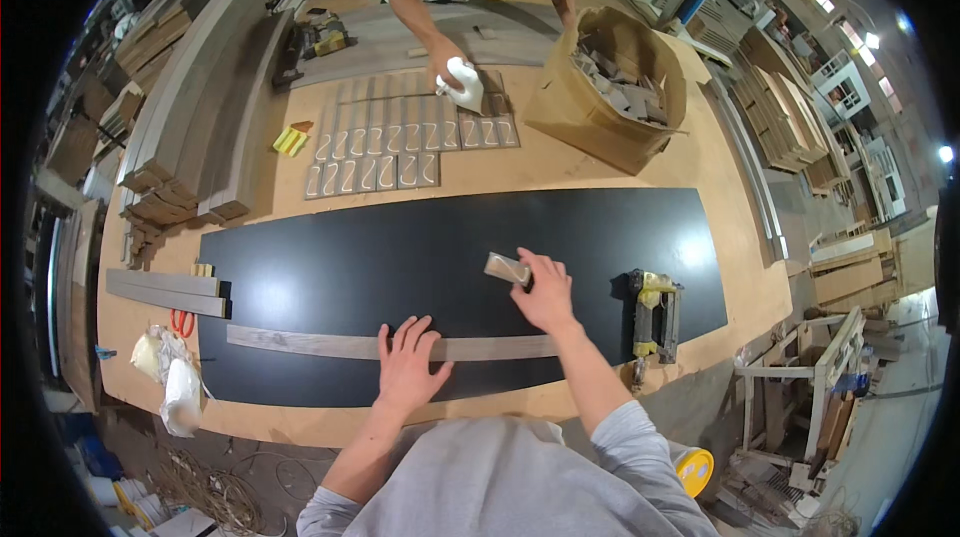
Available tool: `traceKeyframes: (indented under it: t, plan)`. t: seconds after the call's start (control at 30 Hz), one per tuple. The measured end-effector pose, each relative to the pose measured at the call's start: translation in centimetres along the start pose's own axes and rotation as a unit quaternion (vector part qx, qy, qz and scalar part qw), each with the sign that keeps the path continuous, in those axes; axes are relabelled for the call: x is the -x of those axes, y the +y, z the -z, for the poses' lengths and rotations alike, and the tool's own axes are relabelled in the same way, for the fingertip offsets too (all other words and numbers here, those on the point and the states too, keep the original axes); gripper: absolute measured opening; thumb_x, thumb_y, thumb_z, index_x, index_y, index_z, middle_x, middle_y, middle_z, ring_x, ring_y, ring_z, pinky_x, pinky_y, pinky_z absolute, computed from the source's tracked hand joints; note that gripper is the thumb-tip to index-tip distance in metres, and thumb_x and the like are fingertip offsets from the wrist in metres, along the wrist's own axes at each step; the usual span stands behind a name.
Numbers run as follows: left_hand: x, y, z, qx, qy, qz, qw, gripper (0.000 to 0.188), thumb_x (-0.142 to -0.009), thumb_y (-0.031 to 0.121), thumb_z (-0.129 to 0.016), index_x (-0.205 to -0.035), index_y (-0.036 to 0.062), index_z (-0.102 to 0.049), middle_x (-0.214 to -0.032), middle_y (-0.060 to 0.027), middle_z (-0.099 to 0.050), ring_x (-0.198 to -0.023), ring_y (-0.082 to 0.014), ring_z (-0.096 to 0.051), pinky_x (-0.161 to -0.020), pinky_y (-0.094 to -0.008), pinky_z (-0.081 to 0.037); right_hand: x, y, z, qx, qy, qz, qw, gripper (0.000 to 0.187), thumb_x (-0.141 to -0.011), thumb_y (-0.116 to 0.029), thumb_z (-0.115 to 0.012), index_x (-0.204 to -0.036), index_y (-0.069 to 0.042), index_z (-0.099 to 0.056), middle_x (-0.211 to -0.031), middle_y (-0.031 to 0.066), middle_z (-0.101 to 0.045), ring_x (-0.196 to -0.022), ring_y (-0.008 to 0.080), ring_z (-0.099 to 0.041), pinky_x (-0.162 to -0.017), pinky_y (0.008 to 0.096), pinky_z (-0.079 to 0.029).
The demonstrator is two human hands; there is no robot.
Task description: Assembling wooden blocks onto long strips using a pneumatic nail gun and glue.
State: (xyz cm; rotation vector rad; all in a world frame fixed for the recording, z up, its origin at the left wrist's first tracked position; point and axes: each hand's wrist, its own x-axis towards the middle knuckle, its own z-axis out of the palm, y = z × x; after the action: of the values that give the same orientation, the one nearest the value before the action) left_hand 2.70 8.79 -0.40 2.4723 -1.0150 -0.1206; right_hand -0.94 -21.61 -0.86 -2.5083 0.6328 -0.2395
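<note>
Head view: right hand (547, 294) grips an oblong block (502, 268), left hand (408, 369) splayed on a woodgrain strip (310, 340).

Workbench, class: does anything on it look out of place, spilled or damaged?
Perhaps the white bundle at the near left: it seems to poke past the workbench edge. No clear spill or damage.

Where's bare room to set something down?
Black panel: left of the gripped wooden block, beyond the long wooden strip, or right of the nail gun. Crowded: farther back, with glue-streaked blocks and a cardboard box.
</note>
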Motion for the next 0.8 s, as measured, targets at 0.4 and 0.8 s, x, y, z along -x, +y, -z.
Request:
traceKeyframes:
  t: [0.4, 0.8]
  plan:
    - [-3.9, 5.0, 2.5, 0.364, -0.09, 0.109, 0.921, 0.036, -0.107, 0.027, -0.066, -0.134, 0.0037, -0.069, -0.125, -0.0134, -0.074, -0.121, -0.0296, -0.069, -0.11, -0.0432, -0.051, 5.1, 1.0, 5.3, -0.209, -0.071, 0.012, 0.975, 0.055, -0.08, -0.009, -0.082, -0.135, -0.01, -0.072, -0.122, 0.0125, -0.064, -0.118, 0.0311, -0.065, -0.103, 0.0376, -0.053]
    - [-3.8, 6.8, 5.6, 0.524, -0.203, 0.156, 0.812, 0.028, -0.111, 0.012, -0.059, -0.13, -0.0031, -0.072, -0.118, -0.008, -0.076, -0.106, -0.0143, -0.07, -0.102, -0.0324, -0.056, 12.3, -6.3, 8.1, -0.119, 0.026, 0.137, 0.983, 0.063, -0.072, -0.008, -0.085, -0.134, -0.017, -0.074, -0.116, 0.0051, -0.063, -0.105, 0.0257, -0.064, -0.091, 0.0409, -0.049]
